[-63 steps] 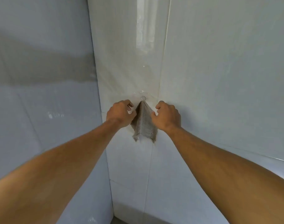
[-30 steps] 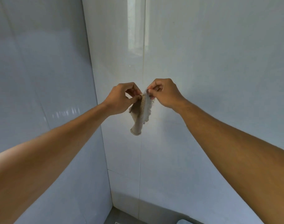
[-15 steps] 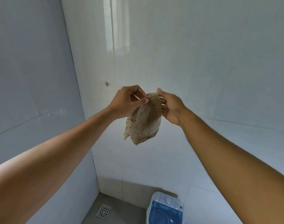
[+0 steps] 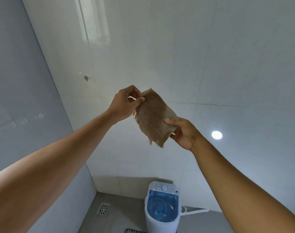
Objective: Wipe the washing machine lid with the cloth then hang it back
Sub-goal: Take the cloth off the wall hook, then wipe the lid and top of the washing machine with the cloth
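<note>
A small brown woven cloth with frayed edges is held up in the air in front of the white tiled wall. My left hand pinches its top corner. My right hand grips its lower right edge. The bare wall hook sits up and to the left of my hands. Far below on the floor stands a small white washing machine with a translucent blue lid.
Glossy tiled walls meet in a corner on the left. A floor drain grate lies left of the machine. A white hose runs along the floor to its right. A dark brush-like object lies at the bottom edge.
Both hands lifted the cloth off the wall hook and carried it right and away from the wall. The cloth is now spread between them, and the view has dropped to show the washing machine.
</note>
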